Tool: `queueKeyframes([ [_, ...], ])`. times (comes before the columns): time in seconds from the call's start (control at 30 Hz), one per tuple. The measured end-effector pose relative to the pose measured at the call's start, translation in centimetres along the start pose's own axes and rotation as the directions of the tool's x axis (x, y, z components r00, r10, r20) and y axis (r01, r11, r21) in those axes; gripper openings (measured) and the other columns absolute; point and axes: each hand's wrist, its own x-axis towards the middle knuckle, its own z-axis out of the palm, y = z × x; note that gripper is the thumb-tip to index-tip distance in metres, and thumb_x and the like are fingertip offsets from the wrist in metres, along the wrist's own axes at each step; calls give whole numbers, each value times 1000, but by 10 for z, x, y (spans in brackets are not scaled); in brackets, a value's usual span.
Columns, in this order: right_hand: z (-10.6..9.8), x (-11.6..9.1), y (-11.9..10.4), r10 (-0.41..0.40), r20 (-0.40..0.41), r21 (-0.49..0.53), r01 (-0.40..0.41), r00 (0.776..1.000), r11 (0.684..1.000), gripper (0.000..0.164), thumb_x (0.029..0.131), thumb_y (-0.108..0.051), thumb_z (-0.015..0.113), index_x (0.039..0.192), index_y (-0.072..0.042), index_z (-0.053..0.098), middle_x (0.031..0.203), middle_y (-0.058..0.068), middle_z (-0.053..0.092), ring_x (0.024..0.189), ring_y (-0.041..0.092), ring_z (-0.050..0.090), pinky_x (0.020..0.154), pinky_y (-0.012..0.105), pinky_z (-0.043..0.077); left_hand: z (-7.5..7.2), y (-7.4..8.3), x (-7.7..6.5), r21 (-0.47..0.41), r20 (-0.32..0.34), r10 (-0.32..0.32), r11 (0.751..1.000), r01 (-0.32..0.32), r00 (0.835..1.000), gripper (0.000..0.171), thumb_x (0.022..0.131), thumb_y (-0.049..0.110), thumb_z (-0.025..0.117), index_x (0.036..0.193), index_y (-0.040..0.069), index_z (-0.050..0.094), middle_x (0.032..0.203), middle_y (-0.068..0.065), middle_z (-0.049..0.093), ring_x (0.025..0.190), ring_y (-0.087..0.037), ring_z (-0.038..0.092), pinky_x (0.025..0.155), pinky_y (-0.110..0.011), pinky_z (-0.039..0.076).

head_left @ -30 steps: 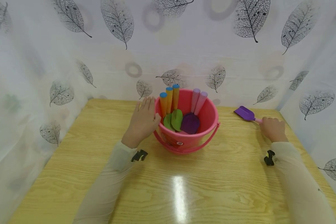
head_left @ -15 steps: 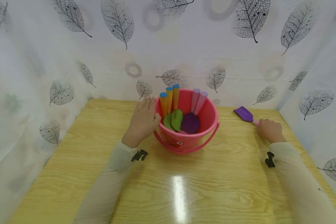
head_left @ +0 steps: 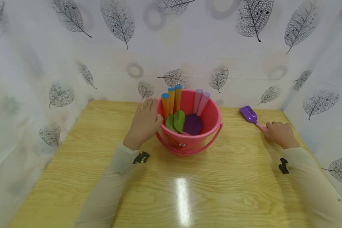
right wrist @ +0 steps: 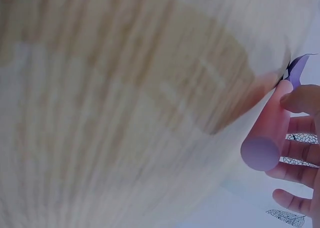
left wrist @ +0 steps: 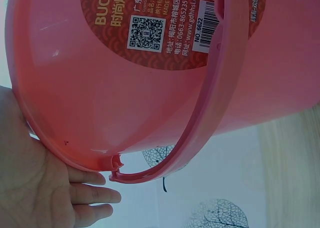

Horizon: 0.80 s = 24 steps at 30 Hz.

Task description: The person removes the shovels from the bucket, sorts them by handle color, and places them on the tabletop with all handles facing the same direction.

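A pink bucket (head_left: pixel 212 117) stands on the table with its handle hanging down in front. My left hand (head_left: pixel 142 122) lies against the bucket's left rim, fingers straight; in the left wrist view the fingers (left wrist: pixel 95 194) extend past the rim near the handle's hinge. Over at the right, my right hand (head_left: pixel 280 133) grips the pink handle of a toy shovel (head_left: pixel 249 114), whose purple blade points away to the back left. The right wrist view shows the thumb and fingers around that handle (right wrist: pixel 267 128), close over the table.
Inside the bucket are several toy tools: orange handles (head_left: pixel 171 98) with blue caps, green scoops (head_left: pixel 179 122), pink handles (head_left: pixel 200 103) and a purple blade (head_left: pixel 193 124). A leaf-printed curtain (head_left: pixel 114 72) borders the wooden table (head_left: pixel 222 186) at the back and sides.
My right forearm has shifted slightly to the right, and more of the shovel's pink handle shows ahead of the hand. The shovel has turned a little. The left hand stays at the bucket.
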Motion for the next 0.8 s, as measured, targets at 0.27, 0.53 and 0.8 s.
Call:
queueKeyframes([
  [0.27, -3, -3, -5, -32, 52, -31, 34, 998, 999, 27, 87, -18, 45, 83, 5, 56, 75, 20, 59, 67, 37, 56, 58, 49, 39, 0, 0, -1, 6, -6, 3, 1000, -3, 1000, 63, 97, 30, 29, 149, -1, 12, 158, -17, 11, 147, -32, 7, 120, -48, 5],
  [0.53, 3, -4, -13, -69, -17, -39, 68, 997, 997, 28, 86, -20, 48, 85, 7, 55, 77, 22, 60, 70, 38, 56, 62, 51, 40, -1, 0, -1, 1, -9, 6, 1000, -6, 1000, 64, 97, 30, 30, 149, -2, 12, 157, -17, 12, 147, -33, 8, 120, -49, 6],
  [0.8, 10, -6, -17, -136, -151, -72, 126, 979, 989, 28, 86, -23, 51, 84, 5, 56, 76, 20, 59, 71, 38, 56, 60, 52, 42, 0, 1, -1, 10, -6, 6, 1000, -6, 1000, 64, 97, 30, 30, 149, -2, 12, 158, -17, 12, 147, -33, 8, 120, -48, 6],
])
